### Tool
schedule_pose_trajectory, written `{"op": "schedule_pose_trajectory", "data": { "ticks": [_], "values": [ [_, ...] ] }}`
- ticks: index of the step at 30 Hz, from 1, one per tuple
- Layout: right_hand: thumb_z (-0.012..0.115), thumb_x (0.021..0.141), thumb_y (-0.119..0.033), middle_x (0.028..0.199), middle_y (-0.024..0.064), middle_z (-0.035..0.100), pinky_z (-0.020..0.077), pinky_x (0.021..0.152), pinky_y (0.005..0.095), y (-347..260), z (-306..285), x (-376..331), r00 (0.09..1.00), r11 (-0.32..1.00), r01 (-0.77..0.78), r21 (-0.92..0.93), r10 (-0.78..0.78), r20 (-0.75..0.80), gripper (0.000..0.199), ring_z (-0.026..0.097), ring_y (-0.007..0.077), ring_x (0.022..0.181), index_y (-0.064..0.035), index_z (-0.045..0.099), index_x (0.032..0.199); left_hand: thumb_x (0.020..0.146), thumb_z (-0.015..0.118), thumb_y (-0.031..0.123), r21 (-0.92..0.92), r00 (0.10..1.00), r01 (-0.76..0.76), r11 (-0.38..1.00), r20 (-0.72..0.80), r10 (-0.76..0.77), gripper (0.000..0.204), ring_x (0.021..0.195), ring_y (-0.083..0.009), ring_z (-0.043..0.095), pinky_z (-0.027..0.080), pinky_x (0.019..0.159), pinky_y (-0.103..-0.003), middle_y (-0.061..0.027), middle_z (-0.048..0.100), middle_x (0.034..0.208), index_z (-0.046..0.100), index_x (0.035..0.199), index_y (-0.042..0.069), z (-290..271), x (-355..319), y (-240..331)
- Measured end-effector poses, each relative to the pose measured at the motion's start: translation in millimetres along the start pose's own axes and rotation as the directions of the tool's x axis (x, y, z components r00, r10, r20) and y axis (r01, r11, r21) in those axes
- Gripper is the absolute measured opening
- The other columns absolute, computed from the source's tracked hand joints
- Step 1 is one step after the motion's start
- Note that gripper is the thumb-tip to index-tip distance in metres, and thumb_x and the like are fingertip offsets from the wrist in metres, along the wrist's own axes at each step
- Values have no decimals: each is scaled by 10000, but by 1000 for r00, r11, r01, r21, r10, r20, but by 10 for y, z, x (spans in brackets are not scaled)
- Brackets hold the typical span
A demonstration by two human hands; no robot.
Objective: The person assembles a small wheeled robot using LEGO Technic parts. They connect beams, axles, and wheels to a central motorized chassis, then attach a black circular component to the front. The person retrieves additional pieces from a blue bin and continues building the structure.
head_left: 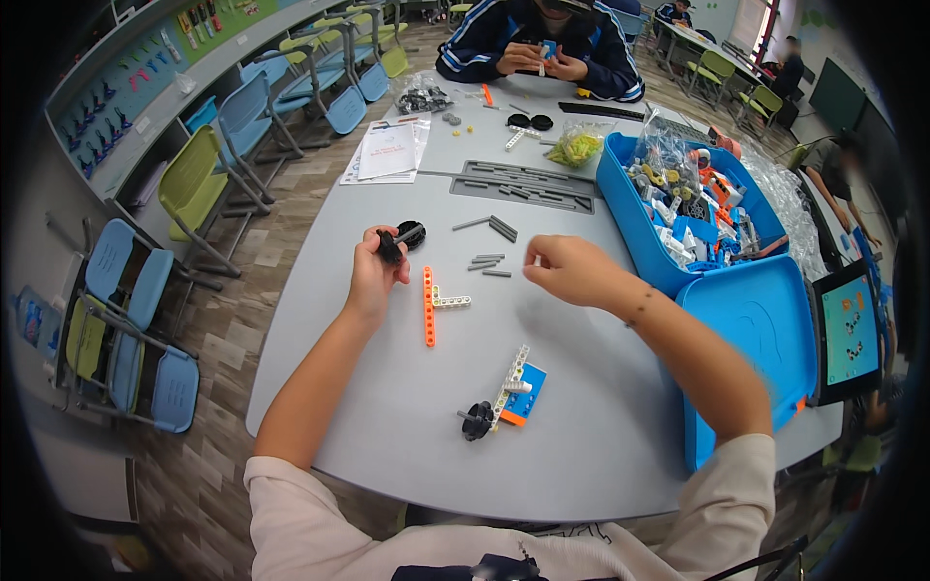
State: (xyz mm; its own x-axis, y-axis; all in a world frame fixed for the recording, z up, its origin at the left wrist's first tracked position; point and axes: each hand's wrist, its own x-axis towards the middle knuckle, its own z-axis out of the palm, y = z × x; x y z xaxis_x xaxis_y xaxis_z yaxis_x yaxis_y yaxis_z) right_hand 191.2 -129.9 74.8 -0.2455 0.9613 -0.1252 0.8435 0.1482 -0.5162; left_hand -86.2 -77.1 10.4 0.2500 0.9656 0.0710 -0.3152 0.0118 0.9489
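My left hand (366,281) pinches a small black wheel (389,248), from which a grey axle points to the upper right. A second black wheel (417,238) shows right behind the axle; whether it is joined, I cannot tell. Below lies an orange beam (429,308) with a white beam (453,302) sticking out sideways. My right hand (572,273) hovers with its fingers curled together; what they hold, if anything, is hidden. Loose grey axles (487,261) lie to its left. Nearer me rests an assembly with a blue plate (524,389), white beams and a black wheel (477,420).
To the right stand a blue bin (620,208) full of parts, its blue lid (751,339) and a tablet (849,334). Farther off are a grey sorting tray (523,189), papers (389,153) and a bag of yellow-green parts (576,147). Across the table a person (542,48) handles parts.
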Motion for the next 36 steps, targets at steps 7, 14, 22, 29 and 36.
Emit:
{"op": "schedule_pose_trajectory", "data": {
  "ticks": [7, 14, 22, 29, 36],
  "values": [
    [665, 762, -252, 885, 82, 666, 495, 738, 353, -1, 337, 499, 998, 991, 55, -122, -52, 25, 214, 633, 243, 848, -76, 656, 885, 977, 401, 357, 227, 995, -69, 971, -53, 83, 272, 610, -118, 507, 430, 610, -259, -46, 508, 812, 398, 1052, 96, -70, 68, -252],
    [641, 861, -202, 772, 35, 644, 470, 634, 254, -94, 302, 662, 968, 982, -33, 186, -15, 252, 167, 567, 103, 681, -37, 637, 844, 967, 408, 478, 136, 998, -10, 991, 68, 1, 394, 577, -99, 524, 436, 514, -217, -58, 542, 819, 448, 968, 86, -71, 89, -190],
    [555, 943, -256, 843, 36, 635, 451, 546, 189, -505, 722, 517, 993, 586, 4, 810, -100, 68, 208, 568, 60, 632, -50, 536, 959, 961, 471, 160, 130, 990, -120, 984, 93, 108, 231, 757, -126, 626, 512, 647, -250, -109, 606, 988, 401, 1126, 15, 0, 70, -254],
    [574, 922, -123, 812, 39, 597, 489, 574, 199, -445, 887, 535, 999, 377, 43, 925, -25, -36, 179, 585, 71, 654, -27, 470, 1033, 892, 552, 52, 312, 975, -223, 924, 91, 205, 247, 879, -139, 632, 506, 757, -275, -113, 626, 1001, 443, 1103, -17, 56, 15, -301],
    [615, 887, -86, 807, 56, 599, 501, 581, 205, -408, 918, 544, 992, 337, 126, 933, -48, -116, 389, 584, 71, 660, -20, 374, 1185, 875, 572, 38, 386, 967, -254, 887, 111, 229, 300, 983, -192, 636, 505, 872, -316, -147, 632, 1052, 456, 1145, -25, 80, -15, -258]
  ]
}}
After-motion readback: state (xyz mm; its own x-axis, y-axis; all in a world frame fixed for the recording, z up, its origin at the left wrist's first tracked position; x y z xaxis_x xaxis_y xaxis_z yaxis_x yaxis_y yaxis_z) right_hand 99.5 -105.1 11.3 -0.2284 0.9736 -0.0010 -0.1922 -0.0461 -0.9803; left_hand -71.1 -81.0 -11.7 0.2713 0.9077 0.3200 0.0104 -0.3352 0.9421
